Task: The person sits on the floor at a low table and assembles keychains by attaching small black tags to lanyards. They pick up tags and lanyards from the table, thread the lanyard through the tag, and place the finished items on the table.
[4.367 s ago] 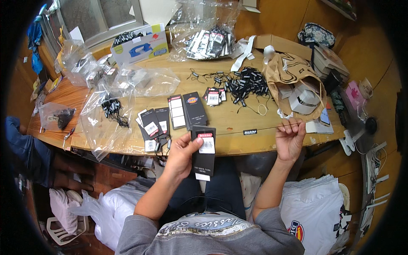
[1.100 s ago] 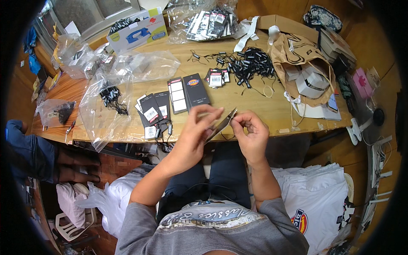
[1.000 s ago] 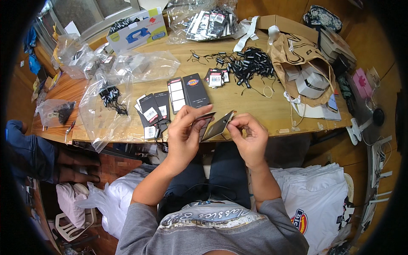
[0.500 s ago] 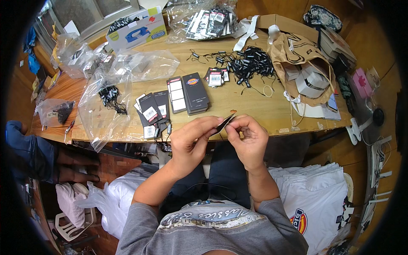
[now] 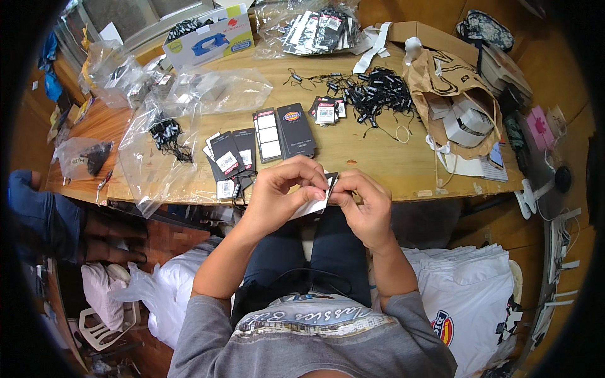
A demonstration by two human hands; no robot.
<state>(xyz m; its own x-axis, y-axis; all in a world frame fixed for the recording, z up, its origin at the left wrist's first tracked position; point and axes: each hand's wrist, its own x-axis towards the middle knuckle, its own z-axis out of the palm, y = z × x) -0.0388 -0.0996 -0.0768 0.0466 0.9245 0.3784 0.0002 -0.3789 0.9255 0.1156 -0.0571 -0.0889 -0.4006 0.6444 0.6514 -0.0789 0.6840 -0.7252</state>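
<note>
Over the table's front edge, my left hand (image 5: 285, 192) pinches a hang tag (image 5: 310, 206) whose white side now shows. My right hand (image 5: 364, 205) closes its fingertips at the tag's top right edge, on a thin dark piece that looks like a string; the fingers partly hide it. Just beyond my hands lie a stack of black hang tags (image 5: 297, 135) and a stack of white-labelled tags (image 5: 268, 138). To the left, several black tags with barcode stickers (image 5: 230, 157) are fanned out, black strings at their near end.
A tangled heap of black tag strings (image 5: 378, 94) lies right of centre, beside a brown paper bag (image 5: 450, 82). Small tags (image 5: 326, 112) sit left of the heap. Clear plastic bags (image 5: 145, 164) cover the left side; a box (image 5: 208, 41) stands behind. Folded white shirts (image 5: 466, 283) are at lower right.
The tag has turned from edge-on to show its white side, tilting downward between my hands. My left hand has moved slightly; the view has shifted a little.
</note>
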